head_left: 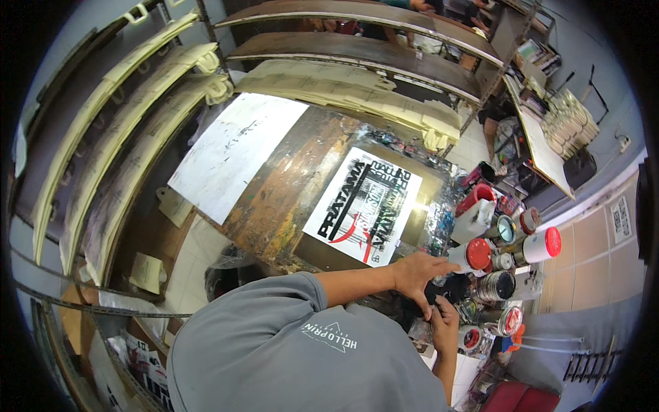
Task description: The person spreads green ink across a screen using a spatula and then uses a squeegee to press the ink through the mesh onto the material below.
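My left hand (417,273) reaches across at the table's right edge, its fingers over a dark, soft-looking thing (452,287) and its thumb bent down along the near side. Just below, my right hand (446,319) is closed with the fingertips pinched at that thing's near edge. The thumbs nearly meet. What the dark thing is cannot be made out, since the fingers cover part of it. A white jar with a red lid (478,254) stands right beside my left fingertips. On the table, left of my hands, lies a white sheet printed in black and red (364,209).
Tins and jars of ink crowd the right edge, including a silver tin (495,285) and a white bottle (473,220). A paint-stained table (274,199) carries another white sheet (237,151). Racks of pale yellow bags (130,130) stand left; shelves (357,48) line the back.
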`<state>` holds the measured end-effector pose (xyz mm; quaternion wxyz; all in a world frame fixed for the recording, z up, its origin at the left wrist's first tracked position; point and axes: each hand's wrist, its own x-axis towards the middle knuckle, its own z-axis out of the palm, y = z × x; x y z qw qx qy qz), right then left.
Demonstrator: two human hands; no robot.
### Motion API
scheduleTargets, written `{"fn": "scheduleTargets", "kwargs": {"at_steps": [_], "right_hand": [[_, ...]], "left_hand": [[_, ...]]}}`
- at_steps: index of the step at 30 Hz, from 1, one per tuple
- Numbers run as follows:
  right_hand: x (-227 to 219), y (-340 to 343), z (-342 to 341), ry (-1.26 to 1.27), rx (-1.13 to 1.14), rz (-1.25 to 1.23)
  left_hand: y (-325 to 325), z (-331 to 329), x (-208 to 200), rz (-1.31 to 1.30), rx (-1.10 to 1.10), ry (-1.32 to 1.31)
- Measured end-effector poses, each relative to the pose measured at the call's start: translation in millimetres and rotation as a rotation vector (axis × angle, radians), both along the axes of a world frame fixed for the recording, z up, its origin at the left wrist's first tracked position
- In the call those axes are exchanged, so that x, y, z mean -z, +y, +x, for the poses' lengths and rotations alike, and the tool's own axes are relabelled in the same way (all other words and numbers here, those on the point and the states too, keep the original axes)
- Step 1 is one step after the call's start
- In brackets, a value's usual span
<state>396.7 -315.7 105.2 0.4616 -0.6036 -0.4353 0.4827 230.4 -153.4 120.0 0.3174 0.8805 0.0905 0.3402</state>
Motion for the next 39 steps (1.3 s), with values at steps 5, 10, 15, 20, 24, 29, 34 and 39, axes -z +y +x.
{"fn": "scheduleTargets", "kwargs": {"at_steps": [5,10,15,20,24,29,34,39], "right_hand": [[-29,6,17,-0.18,-0.305,0.046],[-12,20,-2,-0.146,-0.145,0.039],[-13,34,-21,-0.068,-0.296,-0.034],[-18,41,-9,-0.175,-0.375,-0.028],[-6,50,-31,-0.089,-0.268,-0.022],[-7,55,-20,-0.132,-0.335,-0.077],[-20,46,-10,-0.114,-0.284,-0.039],[10,39,-14,-0.029,-0.233,-0.04]], "left_hand": [[12,-25,16,0.035,-0.136,0.101],[3,-26,11,0.014,-0.036,0.113],[9,-50,37,-0.043,-0.195,-0.038],[13,-74,40,-0.072,-0.264,0.189],[18,-67,19,-0.048,-0.151,0.148],[26,-70,20,-0.051,-0.223,0.125],[28,-58,21,-0.036,-0.178,0.12],[20,-38,4,0.056,-0.057,0.226]]}}
